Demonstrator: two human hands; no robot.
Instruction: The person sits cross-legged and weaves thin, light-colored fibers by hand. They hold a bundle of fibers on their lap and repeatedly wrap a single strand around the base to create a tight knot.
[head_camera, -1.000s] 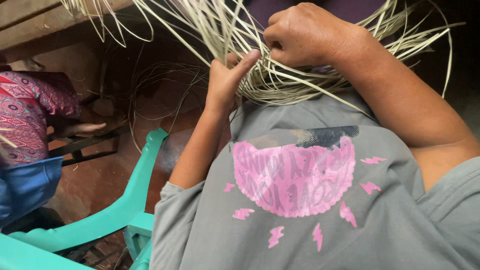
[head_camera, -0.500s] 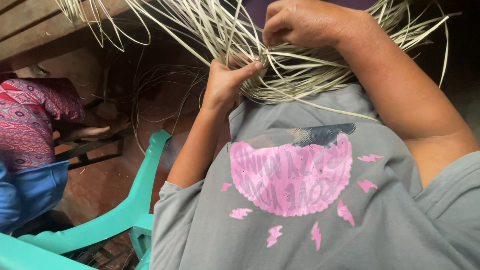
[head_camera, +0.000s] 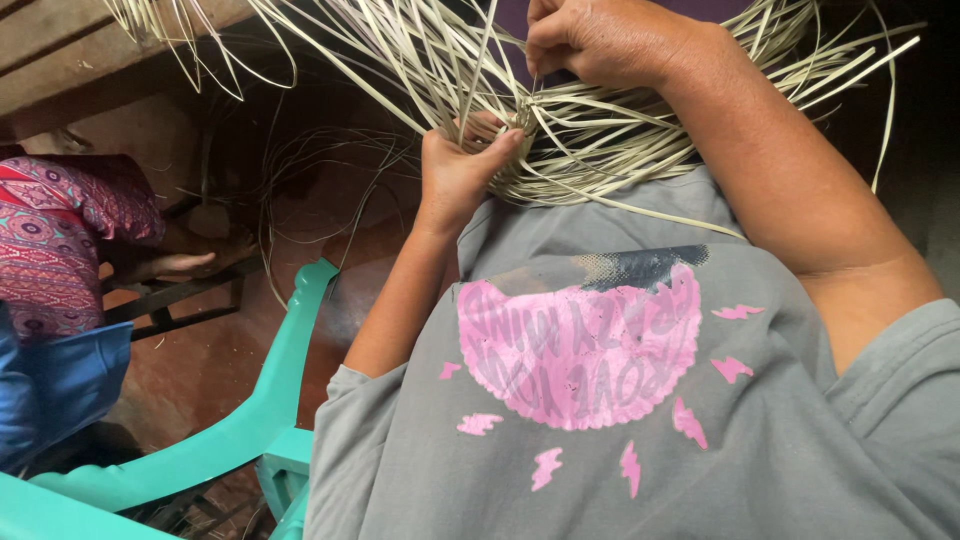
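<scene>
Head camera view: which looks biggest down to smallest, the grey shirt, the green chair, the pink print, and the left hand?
1. Grey shirt, though it lies nearest the camera.
2. Green chair, partly cut off.
3. Pink print.
4. Left hand.

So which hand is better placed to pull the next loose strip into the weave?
Probably the right hand: it is closed on strips at the top of the woven bundle, where the loose pale strips fan out. The left hand is pressed against the bundle's near edge, apparently steadying it.

No packages, labels, signs or screens are in view.
</scene>
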